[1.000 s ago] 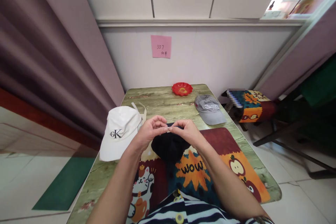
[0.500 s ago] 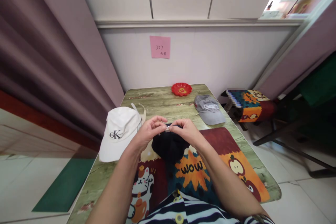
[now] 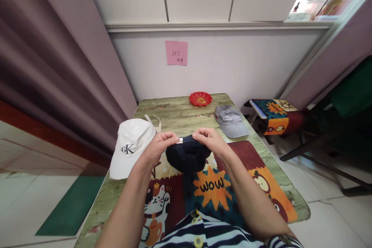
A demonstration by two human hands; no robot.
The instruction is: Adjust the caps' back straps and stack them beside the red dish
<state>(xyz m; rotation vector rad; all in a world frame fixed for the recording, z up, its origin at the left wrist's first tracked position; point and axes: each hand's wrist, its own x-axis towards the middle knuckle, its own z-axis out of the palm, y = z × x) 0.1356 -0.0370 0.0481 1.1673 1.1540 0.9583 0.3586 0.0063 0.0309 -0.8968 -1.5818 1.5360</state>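
A dark navy cap [image 3: 187,157] is held over the patterned mat [image 3: 212,190], its back strap stretched between my hands. My left hand [image 3: 165,140] pinches the strap close to a small silver buckle [image 3: 180,140]. With thumb and fingers closed, my right hand [image 3: 207,138] grips the strap's other side. Below the strap the cap's back opening shows; its front is turned away from me. Left of my left hand lies a white cap [image 3: 134,145] with black "CK" letters and loose straps. A grey cap [image 3: 231,121] with white lettering rests beyond my right hand.
On the far part of the wood-patterned table [image 3: 171,118] sits a red scalloped dish [image 3: 200,99]. A pink note [image 3: 176,52] is stuck on the white wall. To the right stands a covered stool [image 3: 276,114] with a phone [image 3: 258,109] on it. A purple curtain [image 3: 66,46] hangs left.
My hands have moved apart, the right one now away from the buckle. The cap's strap is stretched between them, and its back opening shows more clearly.
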